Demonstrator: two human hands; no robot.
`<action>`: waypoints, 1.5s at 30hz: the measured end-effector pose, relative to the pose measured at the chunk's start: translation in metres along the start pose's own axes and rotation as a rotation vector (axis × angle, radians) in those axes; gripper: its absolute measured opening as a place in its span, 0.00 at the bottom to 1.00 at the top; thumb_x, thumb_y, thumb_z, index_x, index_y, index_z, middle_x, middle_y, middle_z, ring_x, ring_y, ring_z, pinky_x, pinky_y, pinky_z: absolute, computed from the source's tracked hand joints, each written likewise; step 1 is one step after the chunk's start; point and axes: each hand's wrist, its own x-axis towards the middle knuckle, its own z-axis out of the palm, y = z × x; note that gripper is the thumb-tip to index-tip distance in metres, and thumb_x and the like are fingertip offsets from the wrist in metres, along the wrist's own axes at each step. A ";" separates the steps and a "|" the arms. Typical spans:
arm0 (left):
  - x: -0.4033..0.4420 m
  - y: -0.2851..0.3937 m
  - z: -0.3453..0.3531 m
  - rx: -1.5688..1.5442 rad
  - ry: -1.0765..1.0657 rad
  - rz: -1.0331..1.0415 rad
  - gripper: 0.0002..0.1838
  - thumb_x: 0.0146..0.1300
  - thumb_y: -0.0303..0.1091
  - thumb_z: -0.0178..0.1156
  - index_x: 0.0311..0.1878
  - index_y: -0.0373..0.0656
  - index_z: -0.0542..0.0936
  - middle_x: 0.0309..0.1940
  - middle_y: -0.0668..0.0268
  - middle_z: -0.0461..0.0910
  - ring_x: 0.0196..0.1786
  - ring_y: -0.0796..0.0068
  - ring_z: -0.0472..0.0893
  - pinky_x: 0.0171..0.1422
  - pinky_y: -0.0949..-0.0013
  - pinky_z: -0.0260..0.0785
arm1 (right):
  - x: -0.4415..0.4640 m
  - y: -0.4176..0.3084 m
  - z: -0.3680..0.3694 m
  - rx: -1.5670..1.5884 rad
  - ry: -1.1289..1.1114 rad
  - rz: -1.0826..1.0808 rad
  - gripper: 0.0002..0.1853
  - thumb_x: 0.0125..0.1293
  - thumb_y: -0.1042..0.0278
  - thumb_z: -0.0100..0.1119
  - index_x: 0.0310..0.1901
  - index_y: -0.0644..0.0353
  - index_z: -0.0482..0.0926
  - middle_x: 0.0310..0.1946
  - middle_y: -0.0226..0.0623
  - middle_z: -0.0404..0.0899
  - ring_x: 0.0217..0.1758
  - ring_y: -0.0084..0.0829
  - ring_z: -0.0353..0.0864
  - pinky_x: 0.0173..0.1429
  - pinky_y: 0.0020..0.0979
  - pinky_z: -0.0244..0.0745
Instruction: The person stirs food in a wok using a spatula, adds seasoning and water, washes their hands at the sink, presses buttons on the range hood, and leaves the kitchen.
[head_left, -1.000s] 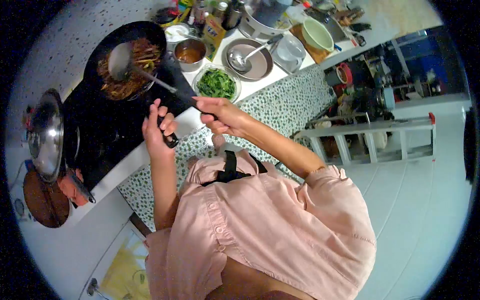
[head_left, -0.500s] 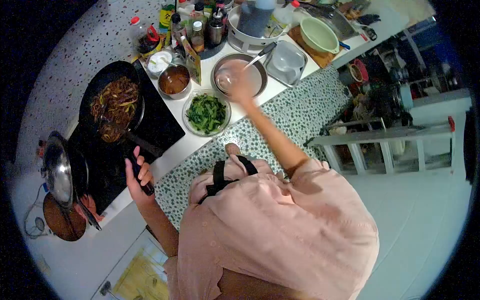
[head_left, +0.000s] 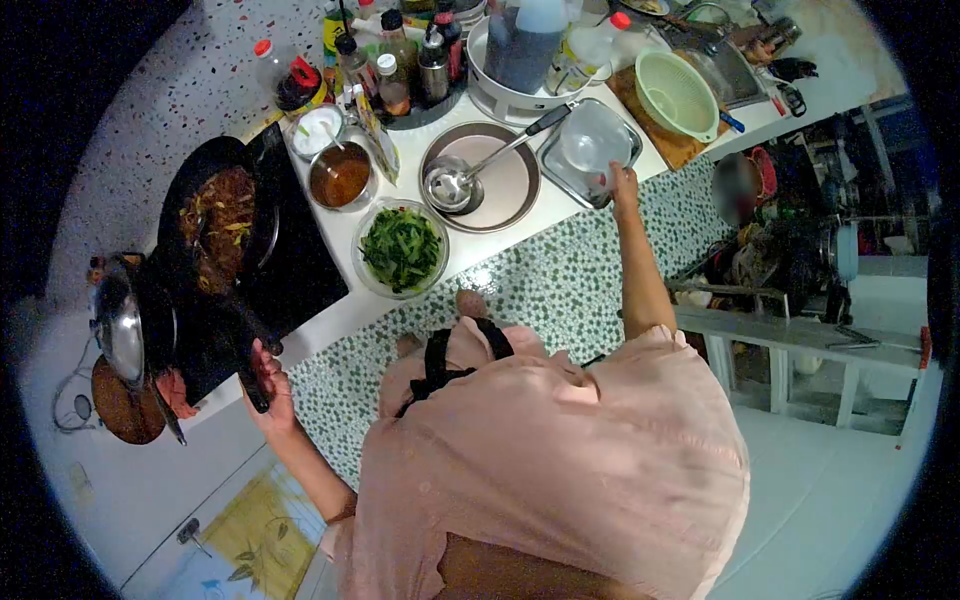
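Observation:
My left hand is wrapped round the black handle of a spatula, whose far end reaches into the dark wok. Inside the wok lies a brown stir-fry with pale and green strips; the spatula's head is hard to make out there. Out to the right, my right hand pinches the near rim of a clear bowl, which sits over a metal tray. A ladle rests in a round metal pan, its black handle leaning over the rim.
Leafy greens fill a glass bowl near the counter edge. Behind it stand a pot of brown sauce, a white seasoning bowl and several bottles. A green colander sits on a board. A shiny lid is at left.
My right hand has left the ladle over the round pan and moved right to the clear bowl's rim. The ladle now lies in the pan. My left hand still grips the spatula.

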 end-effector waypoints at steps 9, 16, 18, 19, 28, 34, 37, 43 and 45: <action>-0.001 0.013 -0.028 0.112 0.119 0.105 0.22 0.67 0.40 0.48 0.54 0.31 0.69 0.40 0.56 0.75 0.36 0.67 0.73 0.36 0.72 0.70 | 0.013 -0.020 -0.071 -0.503 0.080 -0.301 0.20 0.64 0.61 0.49 0.55 0.59 0.71 0.41 0.45 0.77 0.29 0.33 0.79 0.27 0.31 0.75; -0.001 0.020 -0.065 0.239 0.195 0.156 0.19 0.67 0.48 0.47 0.48 0.42 0.73 0.32 0.63 0.77 0.31 0.74 0.77 0.29 0.75 0.72 | -0.156 -0.225 -0.013 -0.375 -0.327 -0.369 0.18 0.61 0.62 0.52 0.52 0.59 0.75 0.24 0.27 0.72 0.15 0.16 0.61 0.17 0.21 0.57; -0.004 0.018 -0.064 0.345 0.492 0.185 0.19 0.67 0.47 0.48 0.49 0.41 0.73 0.35 0.63 0.76 0.32 0.75 0.77 0.31 0.75 0.72 | -0.185 -0.259 0.014 -0.417 -0.421 -0.519 0.18 0.61 0.62 0.52 0.52 0.60 0.75 0.24 0.28 0.73 0.16 0.17 0.63 0.19 0.22 0.59; -0.012 0.014 -0.059 0.419 0.455 0.253 0.19 0.67 0.46 0.48 0.49 0.40 0.73 0.35 0.64 0.76 0.32 0.76 0.77 0.32 0.76 0.72 | -0.201 -0.279 0.030 -0.438 -0.453 -0.553 0.19 0.62 0.62 0.52 0.52 0.61 0.75 0.26 0.30 0.74 0.19 0.18 0.66 0.21 0.22 0.62; -0.050 0.048 -0.140 0.277 0.354 0.065 0.12 0.64 0.34 0.51 0.49 0.41 0.73 0.30 0.70 0.72 0.30 0.81 0.71 0.31 0.79 0.66 | -0.290 -0.397 0.214 -0.731 -0.658 -0.894 0.21 0.62 0.63 0.53 0.54 0.65 0.72 0.38 0.39 0.81 0.37 0.28 0.78 0.40 0.29 0.73; -0.069 0.067 -0.168 0.529 0.473 0.192 0.14 0.62 0.34 0.53 0.49 0.40 0.73 0.31 0.71 0.70 0.29 0.83 0.68 0.30 0.81 0.62 | -0.325 -0.419 0.327 -0.801 -0.673 -1.287 0.21 0.61 0.56 0.54 0.49 0.64 0.76 0.26 0.43 0.80 0.18 0.29 0.76 0.30 0.32 0.73; -0.077 0.075 -0.183 0.539 0.481 0.259 0.15 0.62 0.35 0.52 0.50 0.40 0.72 0.32 0.71 0.70 0.29 0.83 0.68 0.31 0.82 0.62 | -0.347 -0.426 0.362 -0.843 -0.631 -1.322 0.21 0.60 0.54 0.53 0.45 0.64 0.79 0.23 0.43 0.80 0.18 0.30 0.77 0.30 0.32 0.73; -0.091 0.087 -0.212 0.557 0.540 0.243 0.13 0.65 0.36 0.49 0.50 0.43 0.73 0.32 0.70 0.71 0.31 0.83 0.69 0.34 0.82 0.64 | -0.363 -0.433 0.408 -0.984 -0.563 -1.441 0.20 0.57 0.49 0.55 0.41 0.58 0.81 0.23 0.43 0.81 0.27 0.43 0.81 0.36 0.38 0.74; -0.092 0.086 -0.217 0.560 0.523 0.323 0.13 0.65 0.37 0.50 0.49 0.43 0.73 0.32 0.71 0.71 0.31 0.83 0.69 0.34 0.82 0.64 | -0.368 -0.432 0.416 -0.996 -0.549 -1.438 0.19 0.57 0.50 0.55 0.42 0.56 0.80 0.28 0.46 0.81 0.34 0.46 0.81 0.41 0.40 0.74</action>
